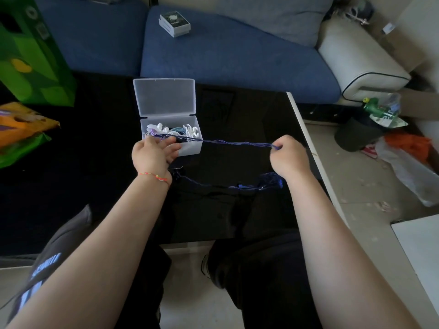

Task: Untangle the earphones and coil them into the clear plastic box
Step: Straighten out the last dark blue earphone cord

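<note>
A dark blue earphone cable (228, 142) is stretched taut between my two hands above the black table (95, 162). My left hand (154, 154) holds one end just in front of the clear plastic box (190, 148). My right hand (287, 155) pinches the other end near the table's right edge. More of the blue cable (237, 186) hangs in a loose loop below, over the table. The box stands with its lid (164, 97) open and upright. Inside lie white, purple and light blue coiled earphones (175, 131).
A blue sofa (225, 55) runs behind the table, with a small boxed item (174, 23) on its cushion. Green and orange bags (28, 67) stand at the left. A bin and litter (380, 129) sit on the floor at the right. The table's white right edge (308, 148) is close to my right hand.
</note>
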The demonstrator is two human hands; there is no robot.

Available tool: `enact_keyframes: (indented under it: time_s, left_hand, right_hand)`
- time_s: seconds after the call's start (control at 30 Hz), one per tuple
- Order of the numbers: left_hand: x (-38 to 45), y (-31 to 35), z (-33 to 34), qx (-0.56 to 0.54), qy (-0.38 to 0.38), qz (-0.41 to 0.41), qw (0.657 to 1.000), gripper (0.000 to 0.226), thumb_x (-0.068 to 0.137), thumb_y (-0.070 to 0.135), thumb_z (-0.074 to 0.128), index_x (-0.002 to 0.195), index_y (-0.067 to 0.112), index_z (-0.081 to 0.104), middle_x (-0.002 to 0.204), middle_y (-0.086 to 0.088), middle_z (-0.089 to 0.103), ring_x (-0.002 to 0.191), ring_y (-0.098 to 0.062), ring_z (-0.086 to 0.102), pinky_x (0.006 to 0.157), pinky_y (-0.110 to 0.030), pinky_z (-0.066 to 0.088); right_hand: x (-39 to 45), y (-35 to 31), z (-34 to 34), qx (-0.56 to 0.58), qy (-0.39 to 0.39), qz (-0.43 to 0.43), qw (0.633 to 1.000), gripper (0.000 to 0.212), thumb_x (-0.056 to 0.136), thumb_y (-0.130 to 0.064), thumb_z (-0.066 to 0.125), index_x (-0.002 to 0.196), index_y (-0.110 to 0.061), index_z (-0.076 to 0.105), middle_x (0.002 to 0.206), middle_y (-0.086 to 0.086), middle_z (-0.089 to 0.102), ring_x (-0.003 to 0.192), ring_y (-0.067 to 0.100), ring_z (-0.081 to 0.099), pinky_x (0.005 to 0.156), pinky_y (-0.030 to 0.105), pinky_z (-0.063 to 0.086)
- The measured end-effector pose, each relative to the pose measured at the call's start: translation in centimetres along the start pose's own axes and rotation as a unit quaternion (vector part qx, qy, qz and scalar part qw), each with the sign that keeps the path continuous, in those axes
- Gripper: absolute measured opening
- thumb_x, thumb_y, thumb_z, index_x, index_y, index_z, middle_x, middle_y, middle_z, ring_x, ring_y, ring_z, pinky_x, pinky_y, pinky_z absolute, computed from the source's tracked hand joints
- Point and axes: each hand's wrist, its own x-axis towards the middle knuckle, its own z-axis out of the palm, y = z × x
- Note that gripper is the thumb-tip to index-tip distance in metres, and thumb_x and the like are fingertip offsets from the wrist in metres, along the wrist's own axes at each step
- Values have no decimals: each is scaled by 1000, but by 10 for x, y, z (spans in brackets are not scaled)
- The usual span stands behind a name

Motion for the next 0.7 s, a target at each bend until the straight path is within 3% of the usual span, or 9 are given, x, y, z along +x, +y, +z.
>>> enact_keyframes:
  time_s: [0.1,0.17,0.27,0.33,0.4,0.43,0.57,0.63,0.7]
  left_hand:
    - [-8,1,7,131,-97,-60,985,24,99,12,40,76,12,48,61,-5,68,37,-11,55,37,-15,35]
    - [-16,-2,10,253,-193,-63,946,25,97,16,46,74,12,54,52,-1,59,35,-10,45,38,-17,29]
    - [-31,-7,12,358,-340,-55,868,22,98,20,51,82,9,62,52,1,44,40,-10,31,43,-22,20]
    - [-37,-8,13,373,-384,-54,843,21,99,20,52,85,9,64,51,3,37,41,-9,25,42,-21,16]
    - [-37,-5,12,353,-377,-49,855,22,98,20,55,77,12,60,49,7,31,41,-7,22,40,-19,14]
    - [-34,-3,11,336,-368,-44,866,24,96,18,58,72,15,55,48,7,29,41,-7,21,39,-19,13]
    - [-25,3,9,308,-269,14,913,39,92,6,61,66,21,37,52,3,27,43,-11,24,37,-18,17]
    - [-17,5,7,218,-141,-4,966,33,95,16,56,67,21,41,48,5,28,41,-12,23,37,-15,18]
    - [-10,8,1,79,-36,-60,994,40,97,30,48,62,24,32,43,7,23,37,-11,17,37,-13,14]
  right_hand:
    - [-8,-6,4,-50,-174,-31,983,63,88,-33,73,143,-17,48,143,9,45,120,26,53,84,30,40]
    - [-16,-15,6,-48,-210,-75,974,77,84,-33,77,150,-21,39,152,4,36,132,25,46,90,29,37]
    - [-31,-36,13,61,-210,-183,959,70,84,-22,77,146,-29,44,150,-5,42,135,12,42,93,24,35]
    - [-35,-43,20,129,-244,-208,938,52,84,-12,73,132,-25,57,127,-3,64,115,8,60,88,24,47]
    - [-37,-45,24,124,-266,-196,936,27,88,-8,67,112,-20,63,89,1,71,77,17,69,70,29,53]
    - [-37,-43,25,94,-263,-183,943,16,90,-10,64,104,-19,65,80,0,68,67,17,67,61,28,53]
    - [-20,-24,20,-16,-136,-119,983,12,97,-18,57,97,-20,69,90,-3,65,78,14,63,65,28,51]
    - [-10,-14,16,16,-71,-83,994,12,97,-19,58,98,-19,70,89,0,66,77,16,64,64,30,52]
    - [-4,-8,12,102,-35,-37,993,10,97,-20,60,98,-18,70,85,1,67,75,16,66,67,30,56]
